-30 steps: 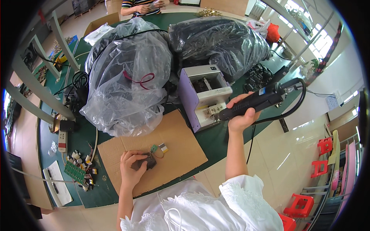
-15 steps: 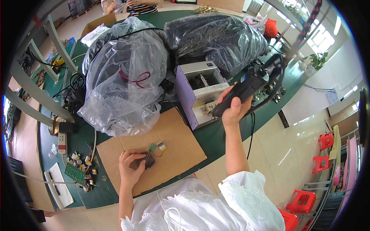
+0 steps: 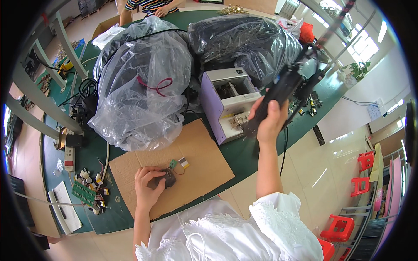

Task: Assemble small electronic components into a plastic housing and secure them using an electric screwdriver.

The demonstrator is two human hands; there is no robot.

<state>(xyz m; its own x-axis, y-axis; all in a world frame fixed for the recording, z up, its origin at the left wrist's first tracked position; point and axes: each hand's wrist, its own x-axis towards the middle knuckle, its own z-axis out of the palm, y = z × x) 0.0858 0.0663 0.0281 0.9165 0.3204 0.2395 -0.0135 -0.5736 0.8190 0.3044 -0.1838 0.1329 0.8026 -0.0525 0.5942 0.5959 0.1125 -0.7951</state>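
My left hand [image 3: 148, 185] rests on a brown cardboard sheet [image 3: 209, 158], its fingers closed on a small black plastic case [image 3: 170, 179]. Beside the case's far edge lie a little green circuit board [image 3: 173, 164] and a silver-white battery [image 3: 184, 163], joined by thin wires. Raised at the right, my right hand [image 3: 271, 122] grips a black electric screwdriver [image 3: 283, 87]. The screwdriver's lower end is smeared by motion, just right of a purple and white screw feeder [image 3: 209, 104]. A cord rises from its upper end.
Two large filled plastic bags [image 3: 139, 87] [image 3: 248, 43] crowd the far side of the green table [image 3: 115, 219]. Left of the cardboard are a heap of batteries and green boards [image 3: 85, 191], a notebook [image 3: 67, 209] and a power strip [image 3: 69, 158]. Another person [image 3: 150, 6] is across the table.
My right hand has drawn the screwdriver a little right, away from the screw feeder, tilting it. My left hand keeps its place on the case. Across the table, the other person's arms have shifted.
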